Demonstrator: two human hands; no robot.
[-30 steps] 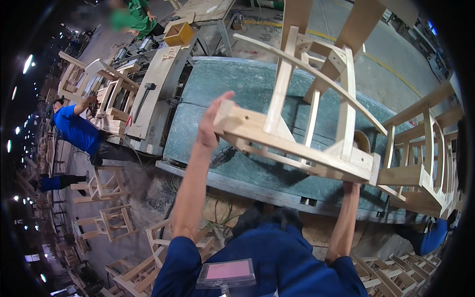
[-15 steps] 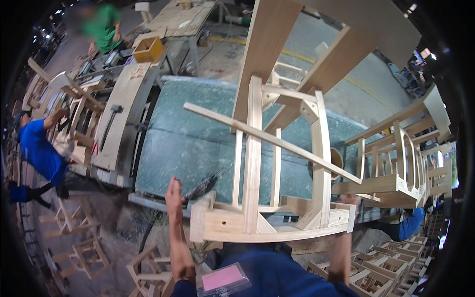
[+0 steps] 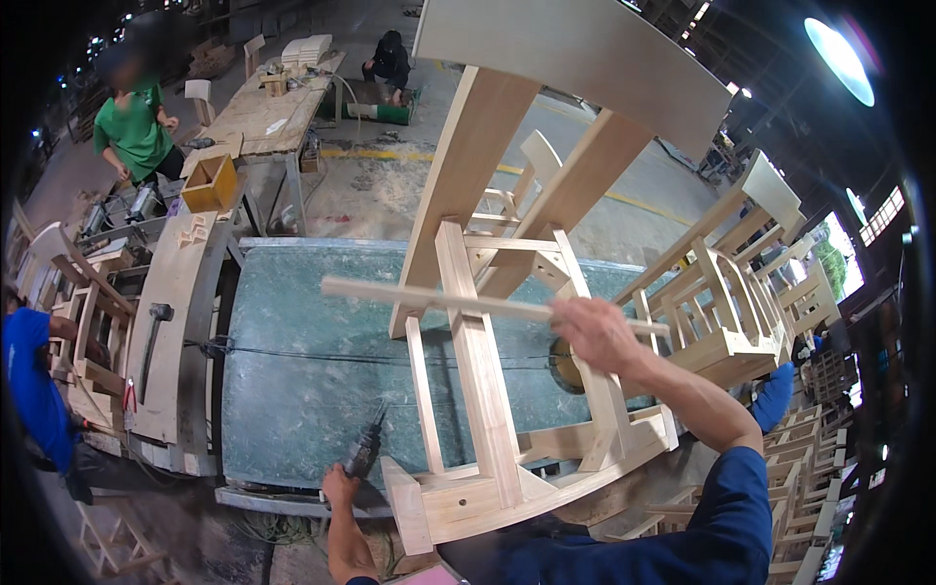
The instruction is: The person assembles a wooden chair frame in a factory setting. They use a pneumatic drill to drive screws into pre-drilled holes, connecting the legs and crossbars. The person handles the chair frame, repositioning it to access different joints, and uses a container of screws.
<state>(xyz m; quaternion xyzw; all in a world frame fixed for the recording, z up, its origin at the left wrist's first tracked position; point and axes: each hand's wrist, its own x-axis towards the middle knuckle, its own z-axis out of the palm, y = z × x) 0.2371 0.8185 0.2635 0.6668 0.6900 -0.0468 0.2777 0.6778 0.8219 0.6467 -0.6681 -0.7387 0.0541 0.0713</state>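
while our right hand (image 3: 597, 334) closes over a thin wooden slat (image 3: 439, 297), we see in the head view an unfinished wooden chair frame (image 3: 487, 390) standing upside down on the green-topped workbench (image 3: 302, 390), its curved seat rail nearest us and its back reaching away past the hand. the fingers wrap over the slat near its right end, and the slat runs out to the left of the grip, crossing in front of the chair's upright legs; whether it is fixed to them we cannot tell. just below and left of that grip stands the thick leg of the frame, and beneath it the pale seat rail.

our left hand (image 3: 339, 485) sits low, well to the left of the right hand, curled around the handle of a dark power drill (image 3: 366, 451) whose tip points up onto the bench surface, just left of the chair's near corner. a black cable (image 3: 292, 353) runs across the bench above the drill.

to the right of the right hand, more unfinished chairs (image 3: 726, 312) are stacked. far left of the left hand, a mallet (image 3: 151, 341) lies on a wooden board, and a person in a blue shirt (image 3: 29, 390) stands at the edge. beyond the bench, a person in a green shirt (image 3: 136, 132) stands by a yellow box (image 3: 210, 183).
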